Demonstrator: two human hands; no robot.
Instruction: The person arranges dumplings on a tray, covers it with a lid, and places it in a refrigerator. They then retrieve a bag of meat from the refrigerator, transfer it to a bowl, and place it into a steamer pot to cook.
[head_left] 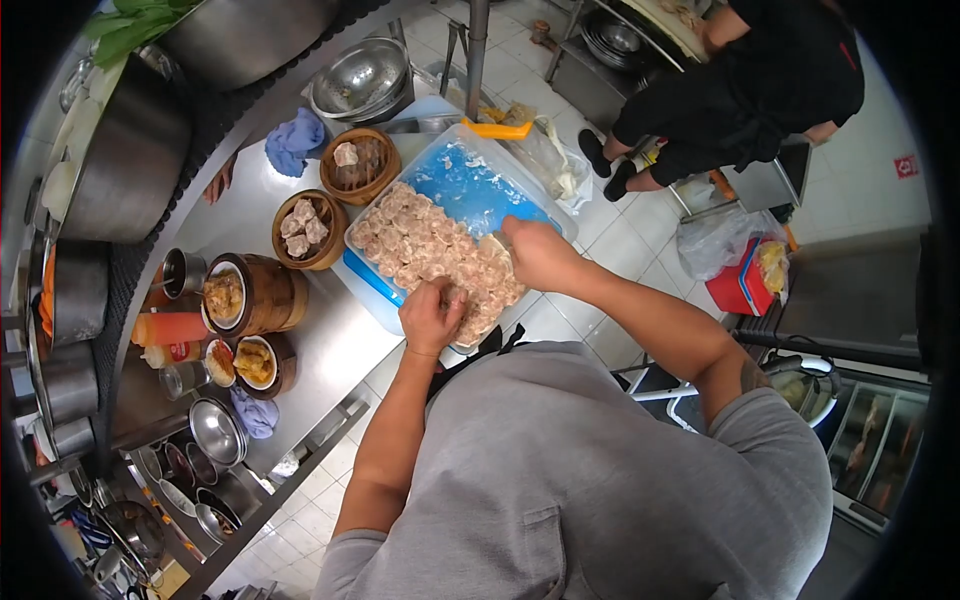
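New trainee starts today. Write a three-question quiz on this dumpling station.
1. True or false: both hands are on the dumplings in the tray.
2. How many steamers beside the tray hold dumplings? A) none B) two C) five
3. What colour is the cloth above the steamers?

Key: 1 true; 2 B; 3 blue.

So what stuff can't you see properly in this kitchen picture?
All in the head view:
- Left hand and right hand: the fingertips dig among the dumplings, so what they pinch is hidden.
- The tray: its near edge is covered by the hands.
- The crouching person: the head is cut off by the top edge.
- The bottle: its label is too small to read.
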